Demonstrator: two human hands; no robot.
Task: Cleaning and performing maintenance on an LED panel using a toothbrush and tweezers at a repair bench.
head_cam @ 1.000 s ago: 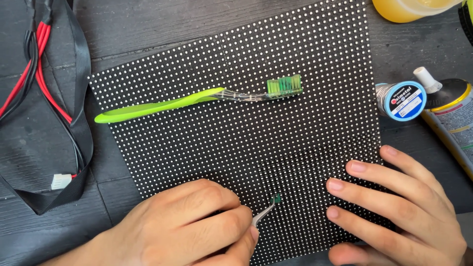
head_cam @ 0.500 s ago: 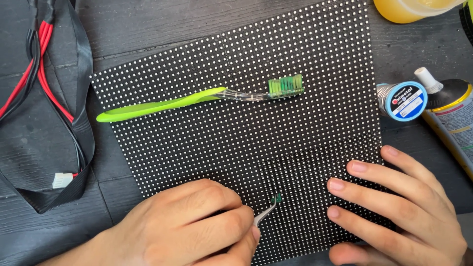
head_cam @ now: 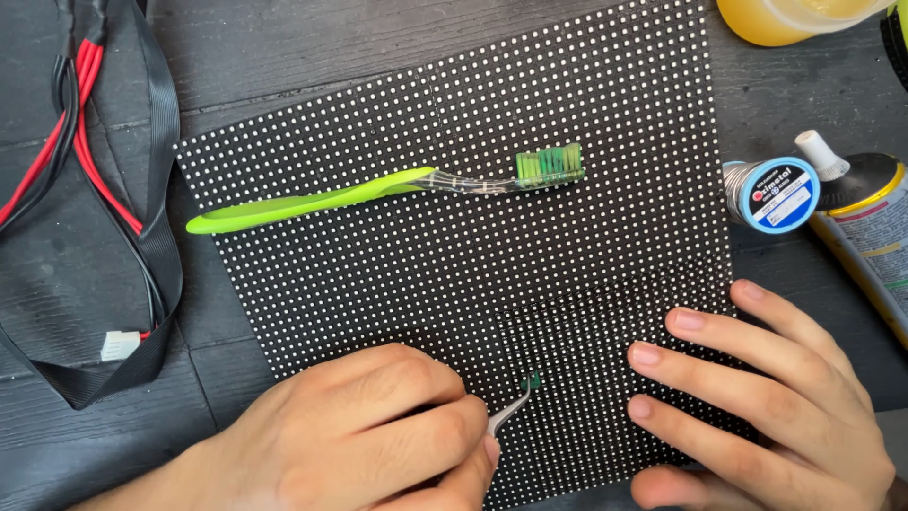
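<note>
Your tweezers point(head_cam: 511, 413) are slim, silvery metal, angled up-right, their tips pinching a tiny green piece point(head_cam: 532, 381) just above the panel point(head_cam: 605, 170), a flat black board dotted white, lying slightly rotated.

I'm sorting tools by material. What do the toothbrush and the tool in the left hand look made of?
Toothbrush: plastic, glossy green handle with a see-through neck and green bristles. Tweezers in the left hand: probably bare metal, going by the silvery sheen; the tip is too small to tell.
</note>
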